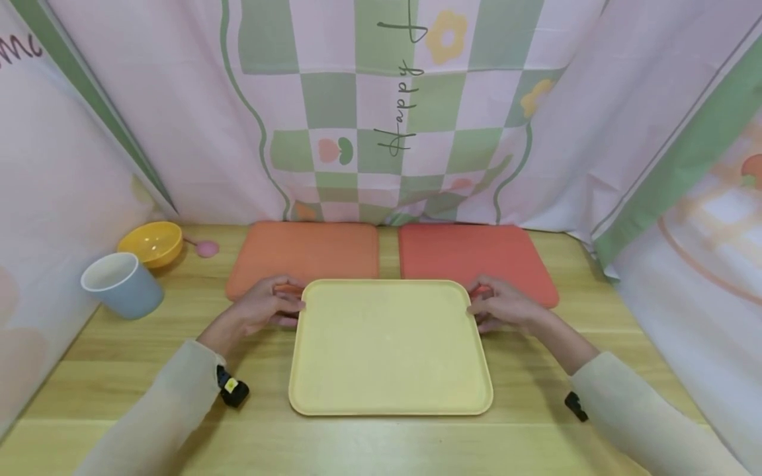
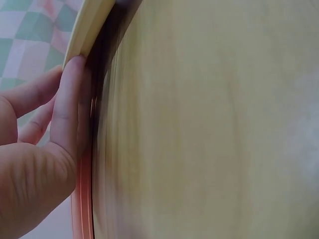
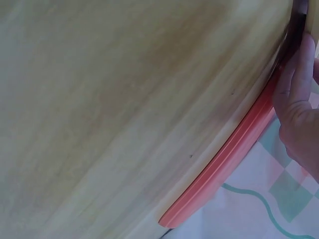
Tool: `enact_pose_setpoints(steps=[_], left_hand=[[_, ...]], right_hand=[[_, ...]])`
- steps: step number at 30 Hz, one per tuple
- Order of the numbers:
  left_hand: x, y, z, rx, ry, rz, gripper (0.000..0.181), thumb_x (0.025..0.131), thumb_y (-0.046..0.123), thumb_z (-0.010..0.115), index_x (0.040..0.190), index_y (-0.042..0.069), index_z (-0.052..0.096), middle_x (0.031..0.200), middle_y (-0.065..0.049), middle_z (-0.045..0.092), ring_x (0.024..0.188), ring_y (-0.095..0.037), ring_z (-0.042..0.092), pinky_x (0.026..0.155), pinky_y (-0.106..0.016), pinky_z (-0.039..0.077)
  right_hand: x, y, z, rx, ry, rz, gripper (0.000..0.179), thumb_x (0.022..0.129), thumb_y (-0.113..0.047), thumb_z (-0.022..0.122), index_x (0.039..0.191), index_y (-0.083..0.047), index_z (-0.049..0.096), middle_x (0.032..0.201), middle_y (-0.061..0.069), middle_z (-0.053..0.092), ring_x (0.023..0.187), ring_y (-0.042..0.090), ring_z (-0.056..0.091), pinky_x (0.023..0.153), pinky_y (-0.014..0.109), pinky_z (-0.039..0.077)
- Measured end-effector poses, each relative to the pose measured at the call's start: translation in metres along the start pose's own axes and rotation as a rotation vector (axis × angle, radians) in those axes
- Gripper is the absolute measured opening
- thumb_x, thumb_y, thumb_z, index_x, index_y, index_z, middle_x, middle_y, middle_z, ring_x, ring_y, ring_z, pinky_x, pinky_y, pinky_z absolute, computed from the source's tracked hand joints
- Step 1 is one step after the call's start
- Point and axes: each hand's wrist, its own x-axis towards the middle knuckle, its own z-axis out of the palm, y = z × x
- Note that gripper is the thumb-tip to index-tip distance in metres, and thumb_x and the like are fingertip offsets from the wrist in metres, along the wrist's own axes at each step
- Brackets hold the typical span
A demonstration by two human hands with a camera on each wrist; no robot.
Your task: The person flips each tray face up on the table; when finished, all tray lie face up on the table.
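A pale yellow rectangular tray [image 1: 389, 347] is held between both hands over the middle of the wooden table. My left hand [image 1: 264, 305] grips its left edge near the far corner, thumb at the rim. On the opposite edge, my right hand [image 1: 500, 304] pinches the rim the same way. In the left wrist view the fingers [image 2: 67, 109] close on the yellow rim, with the tabletop below. Behind the tray lie an orange tray [image 1: 309, 254] on the left and a red tray [image 1: 470, 258] on the right, each partly overlapped by a hand in the head view.
At the left stand a blue-grey cup [image 1: 127, 291] and a yellow bowl [image 1: 153, 244], with a pink spoon [image 1: 206, 248] beside the bowl. A checked curtain [image 1: 381, 106] hangs along the table's back edge. Cloth also hangs at both sides of the wooden table [image 1: 381, 446].
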Motion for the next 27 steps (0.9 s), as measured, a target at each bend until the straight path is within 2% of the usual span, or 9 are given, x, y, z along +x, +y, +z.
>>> enact_pose_setpoints(steps=[8, 18, 27], left_hand=[[-0.002, 0.002, -0.001, 0.022, 0.016, 0.003, 0.039, 0.092, -0.008, 0.068, 0.128, -0.014, 0.053, 0.093, -0.011, 0.069, 0.082, -0.019, 0.071, 0.077, -0.032, 0.062], [-0.002, 0.002, -0.004, 0.056, -0.001, -0.022, 0.033, 0.090, -0.007, 0.070, 0.121, -0.013, 0.060, 0.090, -0.011, 0.071, 0.079, -0.020, 0.072, 0.075, -0.033, 0.062], [-0.005, -0.001, -0.004, 0.072, -0.025, -0.080, 0.033, 0.089, -0.007, 0.072, 0.120, -0.012, 0.062, 0.091, -0.012, 0.070, 0.079, -0.021, 0.071, 0.076, -0.034, 0.062]], right_hand=[[0.000, -0.002, -0.001, -0.014, -0.003, 0.000, 0.030, 0.094, -0.003, 0.067, 0.118, 0.008, 0.052, 0.096, 0.015, 0.060, 0.080, 0.022, 0.064, 0.070, 0.034, 0.061], [-0.004, -0.001, -0.009, -0.010, -0.126, -0.005, 0.028, 0.089, 0.002, 0.070, 0.110, 0.012, 0.053, 0.089, 0.015, 0.064, 0.078, 0.023, 0.068, 0.073, 0.035, 0.062], [-0.004, 0.004, -0.013, -0.033, -0.242, 0.016, 0.034, 0.090, 0.000, 0.073, 0.116, 0.012, 0.053, 0.090, 0.015, 0.066, 0.082, 0.026, 0.070, 0.077, 0.041, 0.062]])
